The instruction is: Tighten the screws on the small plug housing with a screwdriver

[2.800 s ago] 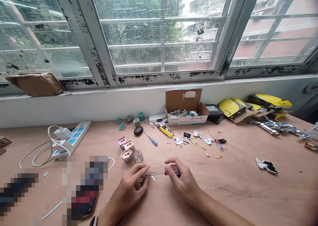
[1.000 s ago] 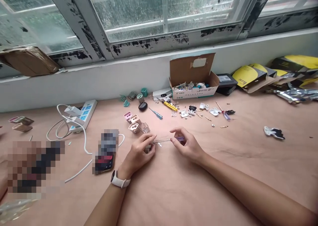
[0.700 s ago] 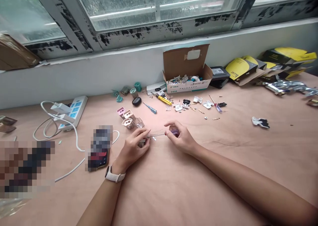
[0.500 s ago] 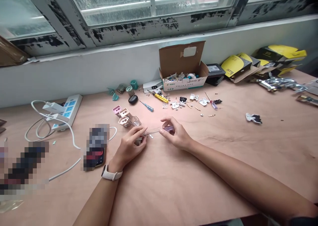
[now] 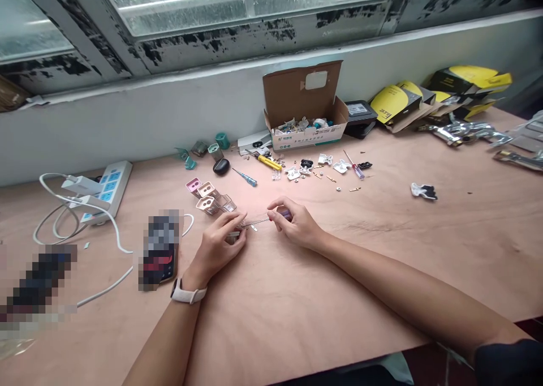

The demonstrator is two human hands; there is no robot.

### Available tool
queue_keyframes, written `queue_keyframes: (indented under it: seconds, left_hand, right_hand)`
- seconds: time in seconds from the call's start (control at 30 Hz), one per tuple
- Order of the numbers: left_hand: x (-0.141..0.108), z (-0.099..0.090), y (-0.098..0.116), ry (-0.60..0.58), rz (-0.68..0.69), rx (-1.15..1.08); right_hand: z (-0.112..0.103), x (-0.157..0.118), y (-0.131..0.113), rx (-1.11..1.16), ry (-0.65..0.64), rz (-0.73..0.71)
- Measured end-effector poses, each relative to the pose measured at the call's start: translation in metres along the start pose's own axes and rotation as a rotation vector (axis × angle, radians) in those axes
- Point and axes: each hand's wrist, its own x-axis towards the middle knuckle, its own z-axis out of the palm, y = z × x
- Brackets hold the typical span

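My left hand (image 5: 219, 243) is closed around a small pale sharpener-like part (image 5: 232, 237), mostly hidden by the fingers. My right hand (image 5: 294, 224) grips a screwdriver (image 5: 259, 222) by its purple handle, with thumb and fingers near the handle's front end. The thin shaft points left, and its tip disappears at my left fingertips. Just below the shaft lies a small metal blade (image 5: 254, 228). Beyond my left hand stand several two-hole pencil sharpeners, one pink (image 5: 193, 185) and others peach (image 5: 206, 205), beside a clear plastic cover (image 5: 227, 203).
At the back is an open carton (image 5: 309, 138) of small parts. A yellow-handled tool (image 5: 269, 162), a blue screwdriver (image 5: 246, 177) and white plastic pieces (image 5: 341, 166) lie before it. Leftward are a power strip (image 5: 112, 191) and a phone (image 5: 159, 250); yellow boxes (image 5: 394, 104) stand right.
The whole view has shifted slightly. My right fingers have curled closer round the screwdriver handle, and its shaft still reaches to my left fingertips. My left hand keeps its hold.
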Motion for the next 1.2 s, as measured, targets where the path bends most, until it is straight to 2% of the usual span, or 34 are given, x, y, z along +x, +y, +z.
queue_keyframes:
  seconds: [0.4, 1.2]
  left_hand:
    - [0.0003, 0.0002, 0.0009, -0.003, 0.000, 0.004]
    - [-0.0011, 0.0001, 0.0004, -0.001, 0.004, 0.013]
  right_hand:
    - [0.0011, 0.0004, -0.0013, -0.028, 0.065, -0.038]
    - [0.0002, -0.0005, -0.0043, -0.041, 0.043, -0.048]
